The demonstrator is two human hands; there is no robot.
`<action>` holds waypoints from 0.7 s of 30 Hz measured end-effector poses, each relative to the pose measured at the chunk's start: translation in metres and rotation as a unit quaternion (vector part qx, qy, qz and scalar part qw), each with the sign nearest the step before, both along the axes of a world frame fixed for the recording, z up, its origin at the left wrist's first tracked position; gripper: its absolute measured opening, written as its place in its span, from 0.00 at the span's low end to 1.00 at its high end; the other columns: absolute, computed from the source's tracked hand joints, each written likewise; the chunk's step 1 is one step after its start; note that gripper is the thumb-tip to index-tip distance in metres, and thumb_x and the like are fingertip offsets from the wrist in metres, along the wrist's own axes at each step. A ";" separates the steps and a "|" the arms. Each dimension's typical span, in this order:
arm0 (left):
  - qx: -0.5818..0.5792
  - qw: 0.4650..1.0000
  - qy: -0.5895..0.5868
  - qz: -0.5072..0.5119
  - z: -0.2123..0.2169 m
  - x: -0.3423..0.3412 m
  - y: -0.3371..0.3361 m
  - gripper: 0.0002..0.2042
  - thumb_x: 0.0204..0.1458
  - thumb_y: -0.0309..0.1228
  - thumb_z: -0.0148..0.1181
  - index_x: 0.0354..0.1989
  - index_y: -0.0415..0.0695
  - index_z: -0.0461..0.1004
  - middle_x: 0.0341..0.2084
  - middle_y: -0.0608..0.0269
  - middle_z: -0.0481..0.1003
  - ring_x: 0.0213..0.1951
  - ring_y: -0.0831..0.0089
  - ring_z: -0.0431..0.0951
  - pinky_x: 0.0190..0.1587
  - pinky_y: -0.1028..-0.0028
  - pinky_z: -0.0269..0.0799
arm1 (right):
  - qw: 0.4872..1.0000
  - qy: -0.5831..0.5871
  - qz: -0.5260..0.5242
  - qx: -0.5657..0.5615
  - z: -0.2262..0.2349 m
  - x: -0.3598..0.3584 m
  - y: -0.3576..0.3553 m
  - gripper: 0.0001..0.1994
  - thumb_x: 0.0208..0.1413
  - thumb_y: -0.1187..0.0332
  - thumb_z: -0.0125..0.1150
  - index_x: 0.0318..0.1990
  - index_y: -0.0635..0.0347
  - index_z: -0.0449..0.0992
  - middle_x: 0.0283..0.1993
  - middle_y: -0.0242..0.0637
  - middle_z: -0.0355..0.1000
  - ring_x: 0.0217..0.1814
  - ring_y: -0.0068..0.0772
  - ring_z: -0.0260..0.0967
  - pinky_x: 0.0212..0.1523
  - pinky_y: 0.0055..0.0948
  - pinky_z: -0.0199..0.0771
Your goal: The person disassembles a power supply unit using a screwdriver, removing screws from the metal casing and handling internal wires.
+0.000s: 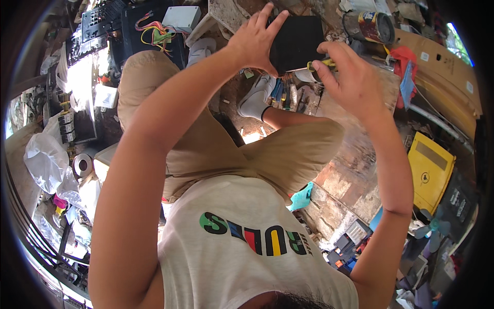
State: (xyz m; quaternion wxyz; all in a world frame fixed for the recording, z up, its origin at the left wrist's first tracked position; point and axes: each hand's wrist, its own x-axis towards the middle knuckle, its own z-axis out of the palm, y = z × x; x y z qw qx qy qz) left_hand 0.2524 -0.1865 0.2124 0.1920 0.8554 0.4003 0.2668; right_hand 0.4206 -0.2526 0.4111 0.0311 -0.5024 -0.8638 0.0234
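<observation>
A flat, square black box [297, 44] is held up in front of me at the top centre. My left hand [256, 40] grips its left side, thumb at the lower corner and fingers spread towards the upper edge. At the box's lower right corner, my right hand [352, 77] pinches what looks like a screwdriver with a yellow and black handle [315, 65]. Its tip cannot be made out. Whether it touches the box is unclear. Below the box, several hand tools [290, 95] lie on the floor beside my foot.
A tin can [371, 27] lies at the upper right near a cardboard box [437, 72]. Coloured wires [154, 32] and a pale box [181, 19] sit at upper left. A yellow panel [431, 167] leans at right. Clear plastic bags [46, 157] crowd the left.
</observation>
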 end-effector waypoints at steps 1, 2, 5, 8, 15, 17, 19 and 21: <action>-0.029 0.999 -0.038 -0.011 -0.002 0.004 -0.005 0.67 0.20 0.55 0.83 0.74 0.48 0.49 0.66 0.38 0.54 0.65 0.40 0.61 0.65 0.52 0.66 | 1.000 0.012 -0.010 0.004 -0.003 0.001 -0.003 0.13 0.59 0.60 0.64 0.48 0.53 0.73 0.38 0.38 0.73 0.34 0.48 0.76 0.32 0.41 0.77; -0.036 0.998 -0.041 -0.009 -0.001 0.007 -0.008 0.66 0.21 0.55 0.82 0.73 0.48 0.49 0.66 0.37 0.54 0.65 0.40 0.61 0.65 0.52 0.66 | 0.999 0.025 -0.017 0.009 -0.004 0.001 -0.003 0.13 0.59 0.61 0.64 0.48 0.53 0.73 0.39 0.38 0.74 0.34 0.48 0.76 0.32 0.40 0.77; -0.032 0.997 -0.063 0.012 0.000 0.014 -0.012 0.62 0.23 0.53 0.81 0.71 0.45 0.52 0.65 0.34 0.54 0.65 0.38 0.61 0.66 0.53 0.65 | 0.998 0.049 -0.037 0.031 -0.001 -0.002 -0.001 0.13 0.59 0.63 0.64 0.48 0.54 0.73 0.39 0.38 0.73 0.34 0.48 0.76 0.33 0.40 0.77; -0.019 0.998 -0.053 0.010 -0.002 0.013 -0.005 0.65 0.22 0.53 0.81 0.72 0.47 0.47 0.65 0.29 0.49 0.63 0.30 0.60 0.64 0.50 0.67 | 0.994 0.090 -0.055 0.016 0.001 -0.001 0.006 0.12 0.58 0.64 0.64 0.47 0.54 0.73 0.40 0.38 0.73 0.34 0.48 0.76 0.33 0.41 0.76; -0.063 0.995 -0.019 -0.076 0.023 -0.033 0.064 0.66 0.17 0.47 0.84 0.70 0.39 0.51 0.67 0.23 0.47 0.68 0.30 0.55 0.70 0.50 0.58 | 0.980 0.193 -0.012 -0.041 0.005 -0.004 0.022 0.14 0.59 0.72 0.65 0.52 0.59 0.75 0.44 0.37 0.73 0.35 0.31 0.74 0.34 0.27 0.77; -0.064 0.997 -0.002 -0.041 0.021 -0.027 0.051 0.64 0.18 0.47 0.83 0.69 0.39 0.52 0.65 0.25 0.50 0.66 0.30 0.57 0.69 0.49 0.60 | 0.994 0.078 -0.052 -0.057 0.021 -0.019 0.029 0.13 0.58 0.67 0.64 0.47 0.62 0.73 0.42 0.46 0.74 0.40 0.46 0.75 0.40 0.38 0.77; -0.017 0.999 -0.013 -0.023 0.015 -0.024 0.046 0.63 0.19 0.47 0.82 0.69 0.40 0.52 0.64 0.26 0.51 0.65 0.29 0.58 0.68 0.50 0.62 | 0.996 -0.018 -0.060 -0.064 0.027 -0.029 0.038 0.13 0.57 0.65 0.63 0.44 0.63 0.72 0.41 0.50 0.74 0.41 0.54 0.76 0.41 0.43 0.78; -0.023 0.999 -0.030 -0.029 -0.002 -0.021 0.052 0.65 0.19 0.50 0.83 0.70 0.41 0.51 0.66 0.24 0.48 0.67 0.28 0.56 0.69 0.50 0.61 | 0.992 -0.102 -0.039 -0.067 0.026 -0.034 0.046 0.13 0.58 0.65 0.63 0.44 0.62 0.71 0.41 0.49 0.75 0.40 0.54 0.76 0.40 0.42 0.78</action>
